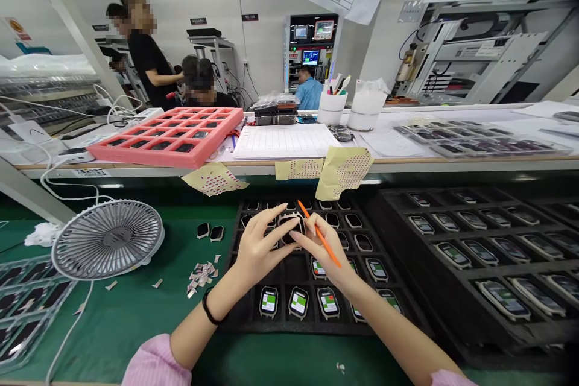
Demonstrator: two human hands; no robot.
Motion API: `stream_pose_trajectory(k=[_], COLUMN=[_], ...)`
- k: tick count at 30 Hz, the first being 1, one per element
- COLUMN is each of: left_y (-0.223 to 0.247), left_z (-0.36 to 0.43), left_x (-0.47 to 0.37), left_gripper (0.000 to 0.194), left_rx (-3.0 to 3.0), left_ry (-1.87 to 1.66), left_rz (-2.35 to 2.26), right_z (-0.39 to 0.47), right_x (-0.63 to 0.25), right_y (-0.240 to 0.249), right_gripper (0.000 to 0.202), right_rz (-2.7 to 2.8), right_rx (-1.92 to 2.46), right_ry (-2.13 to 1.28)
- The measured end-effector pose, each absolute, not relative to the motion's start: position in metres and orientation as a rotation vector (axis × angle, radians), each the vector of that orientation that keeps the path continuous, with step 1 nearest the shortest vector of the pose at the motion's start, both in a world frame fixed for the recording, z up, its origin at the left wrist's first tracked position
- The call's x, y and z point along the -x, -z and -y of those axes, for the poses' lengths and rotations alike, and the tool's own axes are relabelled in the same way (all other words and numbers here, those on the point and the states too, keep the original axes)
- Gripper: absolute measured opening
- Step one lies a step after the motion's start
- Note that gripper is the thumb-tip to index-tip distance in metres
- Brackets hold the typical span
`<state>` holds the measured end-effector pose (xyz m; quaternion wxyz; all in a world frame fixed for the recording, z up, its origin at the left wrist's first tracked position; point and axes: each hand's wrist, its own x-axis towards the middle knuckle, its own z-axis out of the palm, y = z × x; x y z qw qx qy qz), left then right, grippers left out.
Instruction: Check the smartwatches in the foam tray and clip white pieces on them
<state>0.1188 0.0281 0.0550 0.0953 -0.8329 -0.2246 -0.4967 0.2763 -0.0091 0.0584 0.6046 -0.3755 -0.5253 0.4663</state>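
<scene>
Above the black tray [290, 271], a smartwatch body [287, 237] without a strap is pinched between the fingertips of my left hand [257, 248]. My right hand [332, 256] also touches the watch with its fingers, and an orange stick [319, 234], pen-like, lies held across that hand. My fingers hide part of the watch. Rows of similar watches sit in the tray's compartments; a front-row watch [298, 303] has a lit green and white screen, while those at the back look dark.
To the right stands another black tray [452, 307] of watches. A fan [111, 238], two loose watches [210, 231] and small white tabs [201, 277] lie left on the green mat. A shelf with a pink foam tray [199, 157] and hanging yellow notes [346, 172] crosses ahead. Several people are beyond.
</scene>
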Motion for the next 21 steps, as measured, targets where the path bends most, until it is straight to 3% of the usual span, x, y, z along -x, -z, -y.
stream_pose_trajectory(k=[5,14,21], left_y=[-0.052,-0.06,-0.063], left_z=[-0.027,-0.024,-0.024], left_x=[-0.12,-0.119,-0.116], left_gripper=[0.035,0.048,0.046], left_rx=[2.368,2.59,2.664], left_ry=[1.468,1.436,1.644], left_rz=[0.567,0.754,0.896], right_z=[0.01,0.009,0.008], right_x=[-0.276,-0.276,-0.281], right_y=[-0.06,-0.055,-0.052], right_gripper=[0.049,0.048,0.04], right_rz=[1.171,1.139,1.052], right_rx=[0.839,0.857,0.818], right_ry=[-1.112,-1.162,-1.197])
